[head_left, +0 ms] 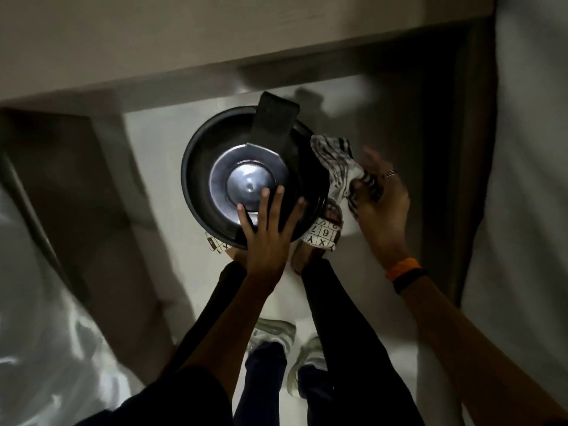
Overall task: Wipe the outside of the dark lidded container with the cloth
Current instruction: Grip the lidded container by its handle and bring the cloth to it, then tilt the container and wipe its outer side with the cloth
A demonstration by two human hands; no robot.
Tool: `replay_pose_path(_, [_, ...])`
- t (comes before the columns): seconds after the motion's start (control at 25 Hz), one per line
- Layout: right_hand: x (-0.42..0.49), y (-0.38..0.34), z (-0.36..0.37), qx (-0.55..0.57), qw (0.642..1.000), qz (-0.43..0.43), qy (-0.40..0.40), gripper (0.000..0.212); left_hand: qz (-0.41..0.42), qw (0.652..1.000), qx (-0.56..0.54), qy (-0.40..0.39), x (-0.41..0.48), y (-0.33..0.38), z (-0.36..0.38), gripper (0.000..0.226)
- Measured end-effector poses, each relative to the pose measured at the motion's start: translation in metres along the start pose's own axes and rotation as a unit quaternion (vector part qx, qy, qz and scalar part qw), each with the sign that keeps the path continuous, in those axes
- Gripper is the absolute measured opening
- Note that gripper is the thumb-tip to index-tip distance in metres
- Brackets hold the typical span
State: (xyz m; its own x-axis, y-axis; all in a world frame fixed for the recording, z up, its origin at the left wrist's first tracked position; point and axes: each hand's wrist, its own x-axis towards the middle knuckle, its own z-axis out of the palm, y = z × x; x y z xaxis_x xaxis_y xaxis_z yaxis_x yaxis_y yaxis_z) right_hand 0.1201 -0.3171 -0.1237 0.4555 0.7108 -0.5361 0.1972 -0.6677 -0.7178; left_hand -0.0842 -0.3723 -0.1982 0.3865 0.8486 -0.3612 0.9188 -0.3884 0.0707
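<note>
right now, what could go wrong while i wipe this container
1. Only the left hand steadies the dark container, fingers resting flat on its lid rather than gripping, so a firm wipe could tip or slide it.
2. The cloth in the right hand is bunched against the container's right side, so it may wipe only a narrow strip and leave the rest untouched.
3. The sandalled foot sits right below the container if it drops.

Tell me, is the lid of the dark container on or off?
On. The shiny metal lid sits centred on top of the dark container, and the left hand presses its fingers on the lid.
</note>
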Motion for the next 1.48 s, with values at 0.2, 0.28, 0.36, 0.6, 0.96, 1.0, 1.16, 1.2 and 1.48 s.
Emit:
replay_pose_path(0.2, [-0.002, 0.009, -0.016, 0.026, 0.998, 0.001, -0.055, 0.052, -0.052, 0.998, -0.019, -0.007, 0.019, -0.005, -0.038, 0.102])
replay_pose_path(0.28, [-0.005, 0.007, -0.02, 0.078, 0.996, 0.025, -0.047, 0.044, -0.064, 0.996, -0.068, -0.003, 0.019, -0.013, -0.064, 0.108])
replay_pose_path(0.36, [-0.008, 0.008, -0.014, 0.114, 0.992, 0.039, -0.046, 0.04, -0.12, 0.98, -0.16, -0.001, 0.02, -0.027, -0.085, 0.1])
replay_pose_path(0.6, [-0.022, 0.021, 0.044, 0.052, 0.993, 0.0, -0.104, 0.039, -0.342, 0.899, -0.259, -0.09, 0.044, -0.066, -0.107, 0.081])
replay_pose_path(0.96, [-0.029, 0.039, 0.103, -0.226, 0.94, -0.208, -0.15, 0.037, -0.463, 0.815, -0.347, -0.032, 0.042, -0.088, -0.126, 0.067])
replay_pose_path(1.0, [-0.009, 0.035, 0.104, -0.197, 0.969, -0.118, -0.09, 0.045, -0.469, 0.809, -0.354, -0.025, 0.041, -0.087, -0.127, 0.068])
replay_pose_path(1.16, [0.002, 0.006, 0.131, -0.245, 0.96, -0.096, -0.096, 0.062, -0.486, 0.798, -0.357, -0.008, 0.049, -0.077, -0.134, 0.07])
replay_pose_path(1.2, [-0.014, 0.002, 0.142, -0.272, 0.93, -0.2, -0.146, 0.061, -0.491, 0.794, -0.359, -0.009, 0.05, -0.077, -0.135, 0.07])
replay_pose_path(1.48, [0.052, 0.022, 0.125, -0.282, 0.948, -0.035, -0.144, 0.051, -0.517, 0.776, -0.36, -0.015, 0.038, -0.068, -0.134, 0.085])
